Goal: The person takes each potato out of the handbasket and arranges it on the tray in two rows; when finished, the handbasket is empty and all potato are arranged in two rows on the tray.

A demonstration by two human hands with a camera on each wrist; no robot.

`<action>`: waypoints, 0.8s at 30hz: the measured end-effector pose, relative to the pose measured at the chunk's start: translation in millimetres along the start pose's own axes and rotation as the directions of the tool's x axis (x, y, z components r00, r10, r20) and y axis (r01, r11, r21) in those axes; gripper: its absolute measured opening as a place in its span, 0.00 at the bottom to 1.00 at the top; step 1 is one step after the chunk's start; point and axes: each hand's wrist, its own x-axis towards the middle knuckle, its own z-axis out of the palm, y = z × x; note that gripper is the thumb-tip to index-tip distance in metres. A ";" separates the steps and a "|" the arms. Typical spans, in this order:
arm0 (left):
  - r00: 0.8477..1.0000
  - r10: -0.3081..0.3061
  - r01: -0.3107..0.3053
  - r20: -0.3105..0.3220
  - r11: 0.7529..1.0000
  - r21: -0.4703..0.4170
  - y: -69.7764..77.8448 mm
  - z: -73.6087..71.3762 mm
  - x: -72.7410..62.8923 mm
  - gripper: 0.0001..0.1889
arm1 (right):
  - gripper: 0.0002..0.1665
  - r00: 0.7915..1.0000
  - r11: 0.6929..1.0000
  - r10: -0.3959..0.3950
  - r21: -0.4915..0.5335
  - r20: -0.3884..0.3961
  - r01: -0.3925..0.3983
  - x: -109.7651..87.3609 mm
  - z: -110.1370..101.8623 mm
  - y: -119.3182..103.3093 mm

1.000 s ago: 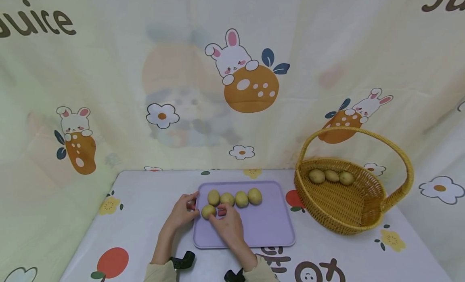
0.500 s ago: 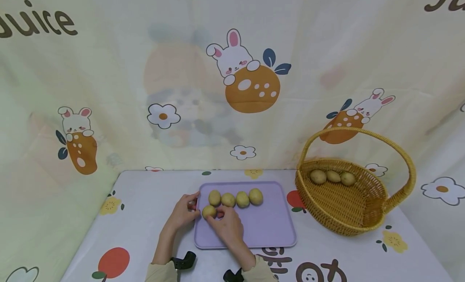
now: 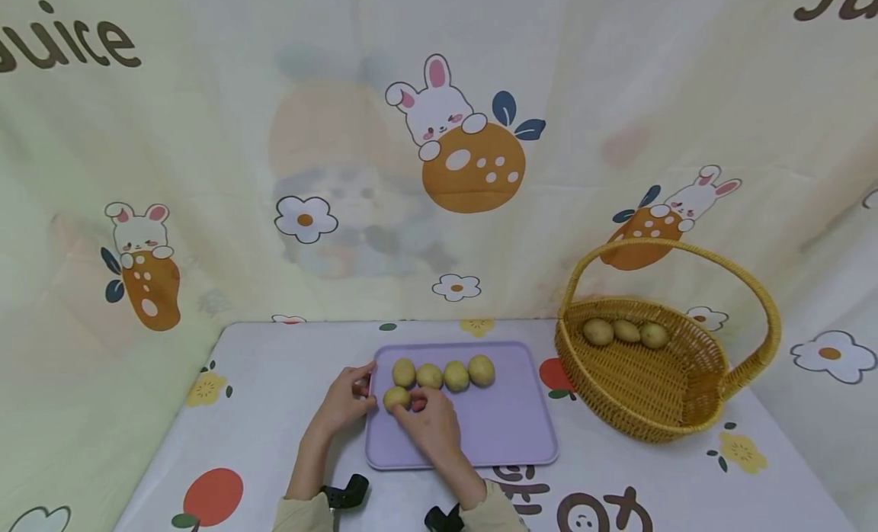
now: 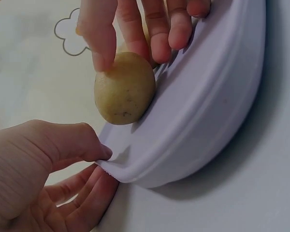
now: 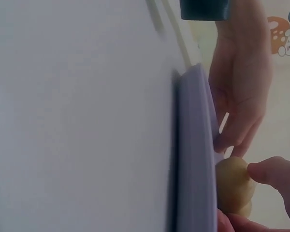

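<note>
My left hand pinches the left rim of a purple tray, thumb on top and fingers beneath, as the left wrist view shows. Thumb and fingers of my right hand are around a small round potato near the tray's left side; in the left wrist view this potato sits on the tray surface. Behind it a row of several potatoes lies along the tray's far side. In the right wrist view the right thumb presses the potato.
A wicker basket with a tall arched handle stands right of the tray, holding three potatoes at its far side. A printed cloth covers the table, and a patterned curtain hangs behind it.
The potato at my right hand shifts very slightly to the right on the tray. My left hand keeps its grip on the rim, and the other potatoes stay put.
</note>
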 end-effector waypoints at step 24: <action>0.999 -0.032 0.032 0.006 0.999 0.008 -1.4 2.0 -0.5 0.34 | 0.20 0.994 1.000 -0.016 0.019 -0.106 0.018 33.0 -80.7 5.5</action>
